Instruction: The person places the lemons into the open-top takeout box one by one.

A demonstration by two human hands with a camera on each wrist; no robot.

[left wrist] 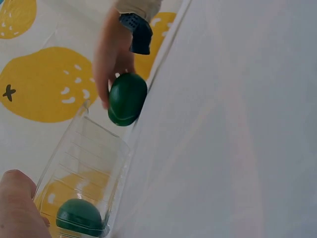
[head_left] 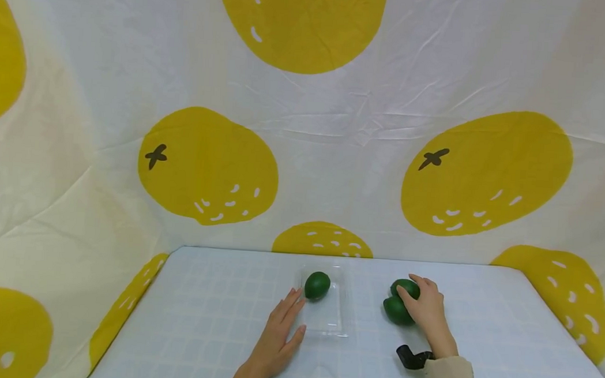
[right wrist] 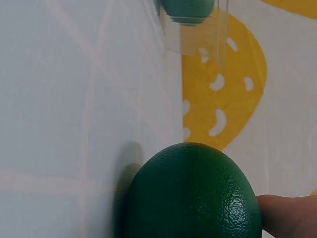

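A clear plastic tray (head_left: 345, 307) lies on the table with one dark green lime (head_left: 317, 286) inside, toward its far left corner. My left hand (head_left: 278, 332) rests at the tray's left side, fingers stretched out along its edge. To the right of the tray, my right hand (head_left: 427, 309) has its thumb and fingers around the farther of two dark green limes (head_left: 403, 287). Just in front of that one is the nearer lime (head_left: 396, 311), close up against it. In the right wrist view a large green lime (right wrist: 193, 193) partly hides the thumb (right wrist: 290, 215).
A pale checked cloth (head_left: 195, 321) covers the table. Behind it hangs a white curtain (head_left: 335, 156) printed with yellow fruit, which also runs along the sides. A black device (head_left: 412, 357) sits by my right wrist.
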